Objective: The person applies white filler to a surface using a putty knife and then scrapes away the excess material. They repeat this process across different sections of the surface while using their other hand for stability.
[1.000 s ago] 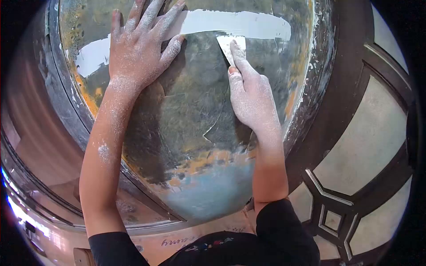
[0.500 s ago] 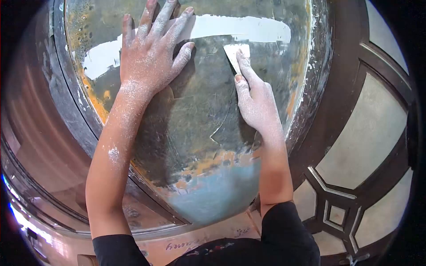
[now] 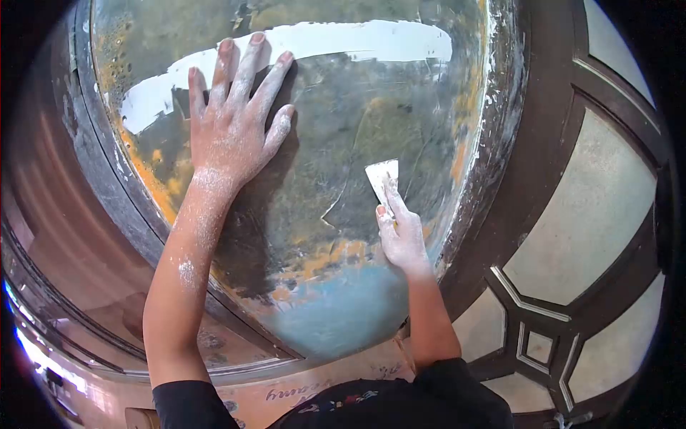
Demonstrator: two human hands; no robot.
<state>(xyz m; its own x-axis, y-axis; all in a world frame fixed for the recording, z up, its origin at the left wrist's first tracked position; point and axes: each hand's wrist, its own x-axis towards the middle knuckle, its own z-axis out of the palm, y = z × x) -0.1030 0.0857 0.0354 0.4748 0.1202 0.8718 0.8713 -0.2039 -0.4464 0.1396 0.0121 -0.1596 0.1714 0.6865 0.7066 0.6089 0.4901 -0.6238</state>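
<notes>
A dark, mottled panel (image 3: 321, 136) with orange and pale blue patches faces me. Across its upper part runs a broad band of white filler (image 3: 400, 41). My left hand (image 3: 232, 121) lies flat on the panel with fingers spread, its fingertips over the band's left half. White powder coats both hands and the left forearm. In my right hand (image 3: 404, 232) is a putty knife (image 3: 382, 177) with a white-smeared blade, pointing up, below the band and right of the panel's middle.
A dark wooden frame (image 3: 500, 143) with scraped edges borders the panel. To the right stands dark woodwork with pale inset panels (image 3: 586, 214). Glossy brown wood (image 3: 78, 236) curves along the left. Pink printed fabric or paper (image 3: 321, 382) shows at the bottom.
My right hand has moved down with the putty knife, away from the white band. My left hand sits slightly lower in view, still spread on the panel.
</notes>
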